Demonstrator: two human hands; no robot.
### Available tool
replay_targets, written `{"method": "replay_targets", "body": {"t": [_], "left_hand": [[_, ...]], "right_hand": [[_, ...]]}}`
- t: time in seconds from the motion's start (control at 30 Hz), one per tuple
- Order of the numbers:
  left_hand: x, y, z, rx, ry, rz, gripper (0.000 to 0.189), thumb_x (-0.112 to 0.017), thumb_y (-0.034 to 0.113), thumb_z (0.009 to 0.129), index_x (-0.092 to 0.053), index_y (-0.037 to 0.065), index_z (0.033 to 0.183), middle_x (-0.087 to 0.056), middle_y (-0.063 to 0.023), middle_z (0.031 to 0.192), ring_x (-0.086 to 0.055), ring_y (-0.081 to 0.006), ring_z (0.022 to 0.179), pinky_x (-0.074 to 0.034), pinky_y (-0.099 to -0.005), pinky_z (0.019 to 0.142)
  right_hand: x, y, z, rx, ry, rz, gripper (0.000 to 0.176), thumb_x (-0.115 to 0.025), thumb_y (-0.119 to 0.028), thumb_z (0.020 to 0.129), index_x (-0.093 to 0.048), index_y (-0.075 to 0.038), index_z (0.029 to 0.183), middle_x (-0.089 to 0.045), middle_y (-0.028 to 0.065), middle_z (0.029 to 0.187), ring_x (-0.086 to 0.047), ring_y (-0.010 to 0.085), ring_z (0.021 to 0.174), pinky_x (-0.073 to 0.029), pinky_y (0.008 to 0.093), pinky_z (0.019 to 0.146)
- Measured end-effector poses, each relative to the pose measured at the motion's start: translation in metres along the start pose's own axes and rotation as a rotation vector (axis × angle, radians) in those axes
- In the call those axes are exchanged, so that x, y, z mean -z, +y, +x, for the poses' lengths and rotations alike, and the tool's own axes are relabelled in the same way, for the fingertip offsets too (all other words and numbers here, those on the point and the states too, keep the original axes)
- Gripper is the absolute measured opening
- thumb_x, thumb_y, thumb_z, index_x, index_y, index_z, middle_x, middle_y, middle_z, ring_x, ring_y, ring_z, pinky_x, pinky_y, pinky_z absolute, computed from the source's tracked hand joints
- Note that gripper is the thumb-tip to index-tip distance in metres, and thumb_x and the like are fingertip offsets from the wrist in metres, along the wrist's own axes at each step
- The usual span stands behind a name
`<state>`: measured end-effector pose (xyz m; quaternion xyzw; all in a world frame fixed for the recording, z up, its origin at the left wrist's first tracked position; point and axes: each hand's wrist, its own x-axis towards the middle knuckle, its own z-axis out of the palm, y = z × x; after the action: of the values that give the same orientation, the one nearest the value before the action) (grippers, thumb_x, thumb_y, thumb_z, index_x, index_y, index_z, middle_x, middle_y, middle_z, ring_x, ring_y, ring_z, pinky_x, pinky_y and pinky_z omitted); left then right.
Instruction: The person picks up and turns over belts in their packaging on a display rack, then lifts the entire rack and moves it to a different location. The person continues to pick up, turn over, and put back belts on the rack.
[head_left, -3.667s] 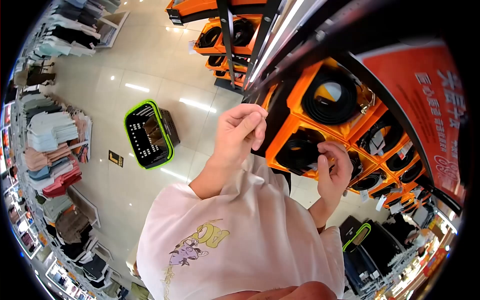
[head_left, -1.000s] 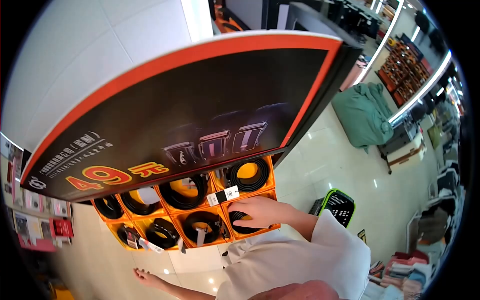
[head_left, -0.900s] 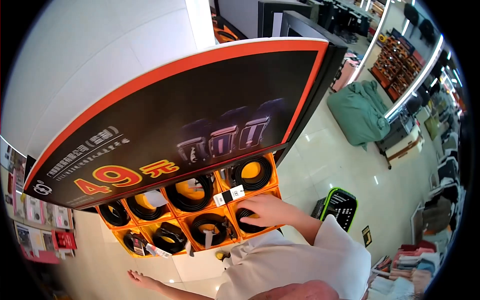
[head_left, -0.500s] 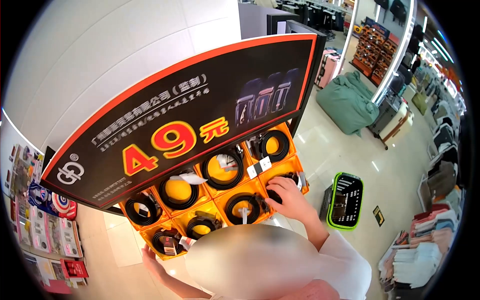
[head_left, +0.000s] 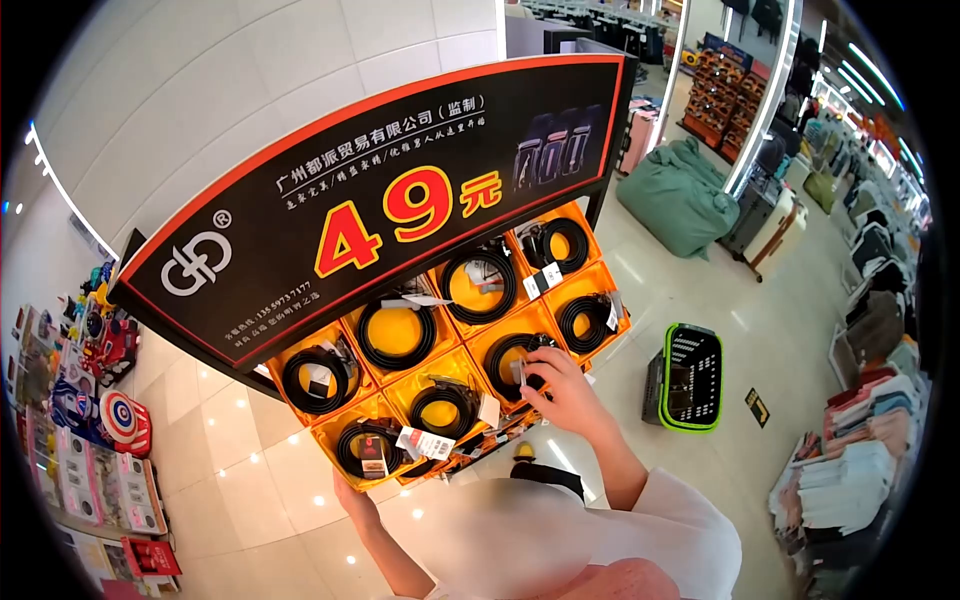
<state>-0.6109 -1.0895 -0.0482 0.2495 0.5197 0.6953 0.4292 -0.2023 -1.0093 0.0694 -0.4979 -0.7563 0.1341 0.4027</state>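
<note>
Coiled black belts with tags lie in the yellow compartments of a display tray (head_left: 395, 395), arranged in two rows. My right hand (head_left: 565, 390) reaches over the front row, with bent fingers and thumb at a coiled belt (head_left: 500, 375) and its buckle end. To its right is another coiled belt (head_left: 583, 325) with a white tag. My left hand (head_left: 352, 498) is at the tray's front left corner, its fingers mostly hidden below the edge. Closest to it is a coiled belt (head_left: 365, 447) with a brown and white label.
A large black price sign (head_left: 290, 245) rises behind the tray. On the floor to the right stands a black basket with a green rim (head_left: 685, 420). Farther back are a green bundle (head_left: 680, 195) and a pale suitcase (head_left: 778, 230). Folded clothes (head_left: 840, 490) line the right side.
My right hand has shifted left from the front right compartment to the neighbouring belt, uncovering the right-hand belt. My left hand stays by the tray's left corner. The camera view has turned slightly.
</note>
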Motion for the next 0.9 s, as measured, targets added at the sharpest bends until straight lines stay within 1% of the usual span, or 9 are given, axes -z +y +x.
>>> {"method": "replay_targets", "body": {"t": [0.1,0.2,0.27,0.5,0.53,0.63,0.7,0.83,0.9], "left_hand": [[0.003,0.0,-0.006,0.011,0.015,0.016,0.043,-0.045,0.027,0.112,-0.058,-0.004,0.139,-0.067,-0.0083,0.128,-0.064,-0.0168,0.115,-0.05,-0.031,0.1],[0.013,-0.01,-0.004,0.009,0.047,0.053,0.039,-0.053,0.022,0.11,-0.062,-0.005,0.136,-0.069,-0.0075,0.122,-0.066,-0.0141,0.108,-0.052,-0.0282,0.095],[0.024,-0.019,-0.003,-0.001,0.047,0.063,0.038,-0.055,0.02,0.109,-0.062,-0.006,0.135,-0.07,-0.0077,0.122,-0.066,-0.0137,0.108,-0.052,-0.0281,0.095],[0.036,-0.032,-0.022,-0.066,0.14,0.121,0.032,-0.063,0.017,0.105,-0.067,-0.009,0.124,-0.073,-0.0091,0.112,-0.069,-0.0151,0.1,-0.055,-0.0286,0.092],[0.037,-0.036,-0.024,-0.084,0.189,0.131,0.029,-0.065,0.016,0.103,-0.069,-0.008,0.118,-0.073,-0.0094,0.107,-0.069,-0.0153,0.096,-0.056,-0.0291,0.091],[0.036,-0.034,-0.033,-0.105,0.29,0.184,0.027,-0.065,0.015,0.103,-0.07,-0.008,0.116,-0.073,-0.0096,0.106,-0.069,-0.015,0.096,-0.056,-0.0298,0.091],[0.038,-0.041,-0.033,-0.116,0.361,0.154,0.021,-0.065,0.017,0.104,-0.071,-0.002,0.111,-0.072,-0.0073,0.104,-0.068,-0.0145,0.094,-0.056,-0.0298,0.086],[0.029,-0.048,-0.039,-0.109,0.436,0.089,0.023,-0.061,0.025,0.106,-0.068,0.003,0.11,-0.071,-0.0052,0.103,-0.067,-0.0141,0.092,-0.055,-0.0312,0.081],[0.021,-0.049,-0.042,-0.127,0.471,0.045,0.026,-0.06,0.027,0.106,-0.067,0.003,0.112,-0.072,-0.0057,0.103,-0.067,-0.0147,0.092,-0.055,-0.0325,0.082]], "right_hand": [[0.003,0.0,-0.001,-0.038,0.084,-0.04,0.026,-0.079,-0.013,0.085,-0.068,-0.001,0.106,-0.062,0.0144,0.126,-0.057,0.0369,0.123,-0.048,0.0455,0.104],[0.001,0.011,-0.001,-0.061,0.147,-0.067,0.028,-0.078,-0.013,0.086,-0.068,-0.001,0.109,-0.061,0.0166,0.129,-0.055,0.0388,0.126,-0.047,0.047,0.106],[-0.001,0.015,0.0,-0.091,0.181,-0.108,0.029,-0.078,-0.013,0.087,-0.067,-0.001,0.111,-0.06,0.0177,0.13,-0.054,0.0399,0.127,-0.046,0.048,0.107],[-0.021,0.029,0.009,-0.08,0.14,-0.067,0.031,-0.078,-0.014,0.087,-0.067,-0.001,0.113,-0.059,0.0173,0.131,-0.053,0.0402,0.128,-0.044,0.0493,0.107],[-0.022,0.033,0.011,-0.055,0.129,-0.074,0.031,-0.078,-0.015,0.087,-0.067,-0.001,0.113,-0.059,0.017,0.131,-0.053,0.04,0.127,-0.044,0.0495,0.106],[-0.025,0.04,0.014,0.014,0.094,-0.115,0.031,-0.078,-0.018,0.086,-0.068,-0.002,0.111,-0.059,0.0161,0.131,-0.053,0.0389,0.125,-0.041,0.051,0.105],[-0.025,0.044,0.014,0.019,0.087,-0.101,0.03,-0.078,-0.019,0.087,-0.068,-0.003,0.11,-0.058,0.0158,0.132,-0.053,0.0385,0.125,-0.039,0.0515,0.106],[-0.021,0.049,0.011,0.082,0.052,-0.068,0.029,-0.076,-0.017,0.084,-0.067,-0.003,0.108,-0.056,0.0177,0.135,-0.05,0.0401,0.13,-0.038,0.0537,0.105],[-0.019,0.055,0.006,0.119,-0.012,-0.078,0.035,-0.075,-0.018,0.086,-0.065,-0.005,0.116,-0.049,0.019,0.144,-0.044,0.0414,0.138,-0.036,0.0548,0.109]]}}
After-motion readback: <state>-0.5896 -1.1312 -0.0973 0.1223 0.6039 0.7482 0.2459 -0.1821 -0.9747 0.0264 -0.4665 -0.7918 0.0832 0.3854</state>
